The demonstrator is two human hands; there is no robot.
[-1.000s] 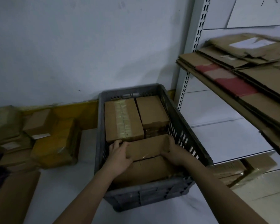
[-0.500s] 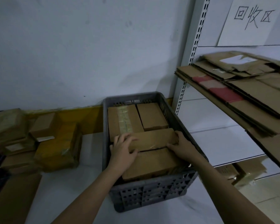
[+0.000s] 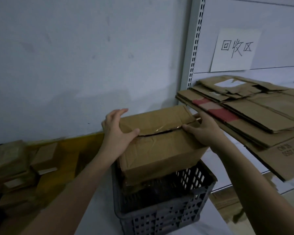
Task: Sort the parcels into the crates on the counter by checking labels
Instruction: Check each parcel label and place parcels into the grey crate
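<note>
Off to the left of the grip, a heap of small parcels (image 3: 15, 168) lies on the counter against a yellow strip at the wall's foot. The left hand (image 3: 116, 133) clasps the left end of a cardboard box (image 3: 159, 145), thumb curled over its top, fingers behind its far edge. The box sits between the two hands, tilted, its taped seam split along the top, held above the grey crate (image 3: 168, 216) directly below the grip. The right hand (image 3: 204, 131) holds the right end, thumb on the seam. To the right of the grip, flattened cardboard (image 3: 255, 116) is stacked on a shelf, beneath a handwritten paper sign (image 3: 236, 50).
</note>
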